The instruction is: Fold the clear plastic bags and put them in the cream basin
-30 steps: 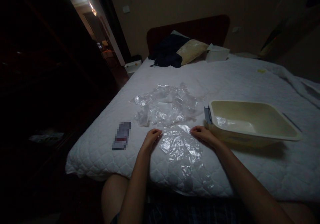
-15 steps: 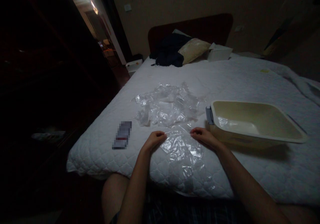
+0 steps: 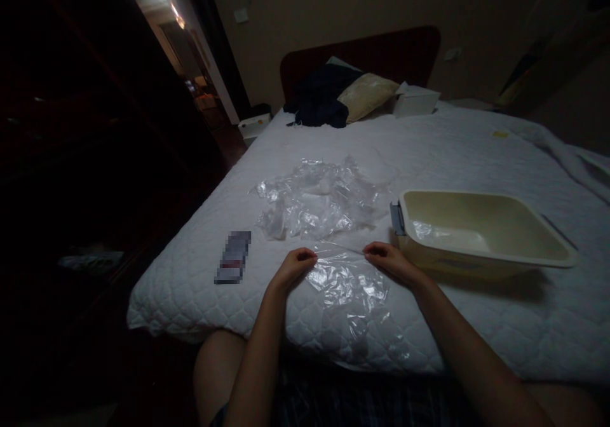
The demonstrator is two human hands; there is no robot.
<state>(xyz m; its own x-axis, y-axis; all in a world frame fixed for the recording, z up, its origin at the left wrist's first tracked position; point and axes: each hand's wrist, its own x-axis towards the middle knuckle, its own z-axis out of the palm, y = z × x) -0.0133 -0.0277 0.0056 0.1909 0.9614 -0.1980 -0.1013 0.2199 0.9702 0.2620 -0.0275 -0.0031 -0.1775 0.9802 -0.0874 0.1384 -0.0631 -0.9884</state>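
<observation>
A clear plastic bag point(image 3: 350, 287) lies spread over the near edge of the bed, its top edge drawn out between my two hands. My left hand point(image 3: 298, 265) pinches the bag's upper left corner between thumb and fingers. At the upper right corner, my right hand point(image 3: 388, 260) is closed in the same kind of pinch. Just beyond the hands lies a loose pile of crumpled clear plastic bags point(image 3: 319, 201).
A cream plastic bin point(image 3: 486, 265) with grey side latches stands right of my right hand. A blurred-out flat object point(image 3: 233, 258) lies on the left of the white quilted bed point(image 3: 190, 262). Dark clothing point(image 3: 324, 96), a beige pillow point(image 3: 366, 96) and a white box point(image 3: 416, 101) sit near the headboard.
The top edge of the bag now looks straighter and tauter between my hands. Both hands stay almost where they were, still pinching; the view shifts slightly.
</observation>
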